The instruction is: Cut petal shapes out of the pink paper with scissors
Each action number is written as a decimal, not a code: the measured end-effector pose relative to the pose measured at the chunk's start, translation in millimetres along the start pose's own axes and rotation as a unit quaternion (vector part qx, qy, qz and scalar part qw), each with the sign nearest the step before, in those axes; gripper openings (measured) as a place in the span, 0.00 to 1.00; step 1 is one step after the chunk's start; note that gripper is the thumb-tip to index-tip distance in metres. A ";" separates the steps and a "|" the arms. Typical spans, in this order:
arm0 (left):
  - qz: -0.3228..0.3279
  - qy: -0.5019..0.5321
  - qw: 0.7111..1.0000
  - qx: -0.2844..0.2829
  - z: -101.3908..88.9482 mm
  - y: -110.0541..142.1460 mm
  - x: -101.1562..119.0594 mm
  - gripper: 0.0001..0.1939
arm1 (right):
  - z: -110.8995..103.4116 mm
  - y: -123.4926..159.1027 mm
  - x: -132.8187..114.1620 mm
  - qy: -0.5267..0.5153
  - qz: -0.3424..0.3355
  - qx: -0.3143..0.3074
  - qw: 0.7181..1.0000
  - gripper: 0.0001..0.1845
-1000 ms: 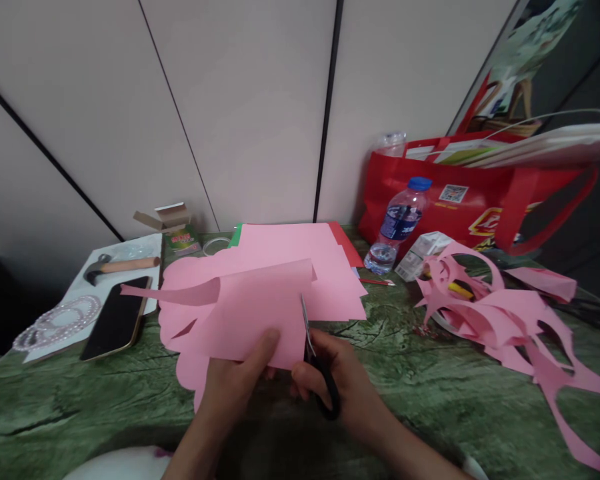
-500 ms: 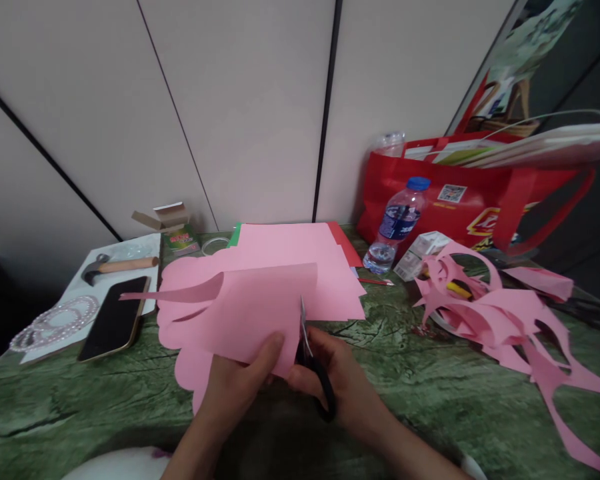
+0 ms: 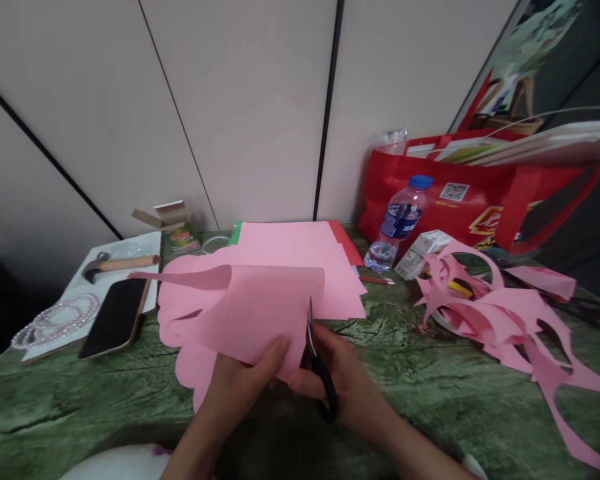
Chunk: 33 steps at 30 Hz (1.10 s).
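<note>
My left hand pinches the near edge of a pink paper sheet, thumb on top and fingers hidden beneath. A narrow, partly cut strip trails from this sheet to the left. In my right hand are black-handled scissors, their blades pointing away from me at the sheet's right side. Whether the blades are fully closed I cannot tell. Under the held sheet lie pink pieces with scalloped edges. Behind it is a stack of pink sheets, with red and green paper showing at its sides.
Pink offcuts heap up at the right, near a white box, a water bottle and a red bag. At left lie a hammer, a phone, bead strings and an opened small box.
Both hands, with the sheet and the scissors, have shifted slightly to the right. My grip on each looks the same.
</note>
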<state>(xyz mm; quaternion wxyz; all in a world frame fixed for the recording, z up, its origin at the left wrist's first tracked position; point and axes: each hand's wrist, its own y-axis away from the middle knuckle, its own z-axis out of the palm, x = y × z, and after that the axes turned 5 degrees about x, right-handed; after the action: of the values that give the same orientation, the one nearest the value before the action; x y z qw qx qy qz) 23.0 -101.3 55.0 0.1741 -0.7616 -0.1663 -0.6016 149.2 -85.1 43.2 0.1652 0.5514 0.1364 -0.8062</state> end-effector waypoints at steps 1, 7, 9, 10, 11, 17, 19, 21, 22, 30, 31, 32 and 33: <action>-0.008 -0.009 1.000 -0.008 -0.2 0.4 0.4 0.11 | -0.2 0.0 0.2 -0.001 0.000 -0.003 1.000 0.25; -0.037 -0.011 0.998 -0.042 -0.7 1.9 3.0 0.10 | -1.2 0.2 2.2 -0.011 -0.001 -0.009 1.000 0.24; -0.024 -0.005 0.999 -0.029 -0.5 1.1 2.1 0.10 | -1.1 0.4 2.2 -0.010 -0.002 -0.009 1.000 0.24; -0.013 -0.002 1.000 -0.019 -0.4 0.7 1.5 0.11 | -1.0 0.6 1.9 -0.006 -0.003 -0.007 1.000 0.24; -0.004 0.000 1.000 -0.010 -0.4 0.4 1.0 0.12 | -0.8 0.7 1.7 -0.004 -0.004 -0.005 1.000 0.24; -0.038 -0.018 0.997 -0.057 -1.3 1.4 2.9 0.10 | -0.1 0.6 1.2 -0.013 -0.005 -0.009 1.000 0.21; -0.039 -0.014 0.997 -0.058 -1.3 1.8 3.3 0.10 | -0.7 0.3 1.9 -0.016 -0.006 -0.010 1.000 0.20; -0.042 -0.005 0.998 -0.054 -1.1 2.0 3.0 0.10 | -1.4 0.2 2.7 -0.023 -0.005 -0.007 1.000 0.18; -0.045 0.001 0.998 -0.051 -1.0 2.0 2.7 0.10 | -1.6 0.2 3.1 -0.026 -0.006 -0.005 1.000 0.18; -0.032 -0.013 0.998 -0.055 -1.2 2.2 4.6 0.09 | -1.7 -0.4 7.4 -0.045 0.000 0.009 0.999 0.17; -0.031 -0.014 0.998 -0.056 -1.3 2.3 4.9 0.09 | -1.9 -0.4 7.8 -0.043 0.000 0.010 0.999 0.17; -0.032 -0.015 0.998 -0.053 -1.4 2.4 5.0 0.09 | -2.1 -0.3 8.1 -0.041 0.002 0.012 0.999 0.17; -0.033 -0.015 0.998 -0.048 -1.5 2.4 4.9 0.09 | -2.5 0.0 8.3 -0.037 0.005 0.016 0.999 0.17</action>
<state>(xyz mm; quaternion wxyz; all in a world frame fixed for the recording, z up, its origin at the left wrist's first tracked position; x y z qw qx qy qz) 23.9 -103.9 60.0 0.1145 -0.7723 -0.1646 -0.6029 148.5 -85.0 34.5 0.1653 0.5240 0.1147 -0.8276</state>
